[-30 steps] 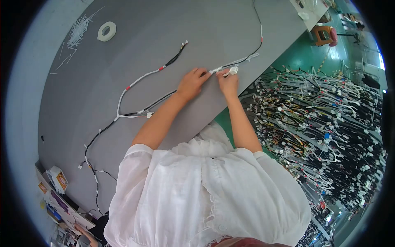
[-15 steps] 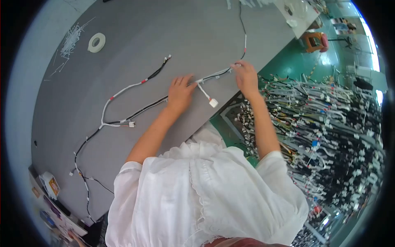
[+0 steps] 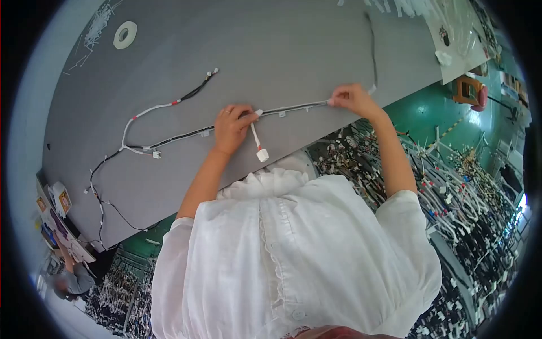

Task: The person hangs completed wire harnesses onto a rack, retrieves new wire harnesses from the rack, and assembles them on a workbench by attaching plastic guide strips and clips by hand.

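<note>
A long black-and-grey wire harness (image 3: 183,137) stretches across the grey table, with several branches and small white clips along it. My left hand (image 3: 232,127) is closed on the harness, thumb and fingers pinching it beside a short branch that ends in a white connector (image 3: 262,154). Farther right, my right hand (image 3: 355,100) pinches the same harness. Between the two hands the cable runs nearly straight. Beyond my right hand a thin dark lead (image 3: 373,53) bends away toward the table's far side. Another branch with red tape bands (image 3: 175,103) curves up at the left.
A roll of white tape (image 3: 125,35) and a pile of white cable ties (image 3: 97,25) lie at the far left of the grey table (image 3: 271,62). Large bundles of harnesses (image 3: 451,192) hang at the right. An orange stool (image 3: 468,90) stands beyond. Another person (image 3: 76,279) is at lower left.
The view has shifted. My right hand has moved right along the harness and closed on it, my hands are farther apart, and the stretch between them is straighter.
</note>
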Demonstrator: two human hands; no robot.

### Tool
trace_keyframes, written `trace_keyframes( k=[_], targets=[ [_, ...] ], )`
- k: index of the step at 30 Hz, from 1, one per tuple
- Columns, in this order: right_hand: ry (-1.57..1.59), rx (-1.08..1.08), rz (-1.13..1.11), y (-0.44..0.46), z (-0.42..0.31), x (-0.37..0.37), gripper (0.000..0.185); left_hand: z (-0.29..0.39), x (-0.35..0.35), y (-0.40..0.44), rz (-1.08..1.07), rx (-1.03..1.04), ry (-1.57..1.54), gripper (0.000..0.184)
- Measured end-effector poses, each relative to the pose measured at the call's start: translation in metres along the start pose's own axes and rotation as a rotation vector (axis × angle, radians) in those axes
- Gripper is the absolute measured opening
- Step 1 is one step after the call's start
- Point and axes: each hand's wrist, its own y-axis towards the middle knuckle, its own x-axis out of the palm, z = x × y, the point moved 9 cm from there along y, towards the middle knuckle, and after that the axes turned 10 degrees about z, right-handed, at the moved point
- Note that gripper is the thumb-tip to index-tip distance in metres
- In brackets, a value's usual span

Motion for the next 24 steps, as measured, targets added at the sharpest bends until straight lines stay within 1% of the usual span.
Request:
trace_keyframes(
  k=[2,5,8,11,15,17,20,23,24],
  targets=[
    [0.07,-0.016,-0.037,-0.003,0.017,0.008,0.018,0.001,0.0,0.002,-0.009,-0.005,0.019,0.02],
    [0.035,0.096,-0.02,0.0,0.031,0.008,0.016,0.0,0.003,0.003,-0.019,-0.005,0.037,0.019],
    [0.175,0.158,-0.004,-0.001,0.032,0.006,0.016,0.001,0.002,0.003,-0.02,-0.002,0.032,0.02],
    [0.246,0.176,-0.022,0.001,0.038,0.009,0.019,0.002,0.001,0.002,-0.009,-0.005,0.032,0.021],
    [-0.007,0.197,-0.042,0.005,0.04,0.01,0.023,0.0,0.002,0.003,-0.024,-0.007,0.043,0.022],
    [-0.089,0.212,-0.059,0.008,0.037,0.006,0.025,-0.001,0.002,0.002,-0.036,-0.008,0.036,0.018],
    [-0.323,0.298,-0.081,0.009,0.032,0.002,0.019,-0.002,0.003,0.002,-0.047,-0.019,0.043,0.016],
    [-0.682,-0.069,0.168,0.0,-0.028,-0.017,0.024,-0.001,0.002,0.001,-0.06,-0.024,0.042,0.016],
    [-0.615,-0.223,0.215,-0.001,-0.048,-0.012,0.029,-0.002,0.002,0.003,-0.056,-0.024,0.042,0.016]
  ],
)
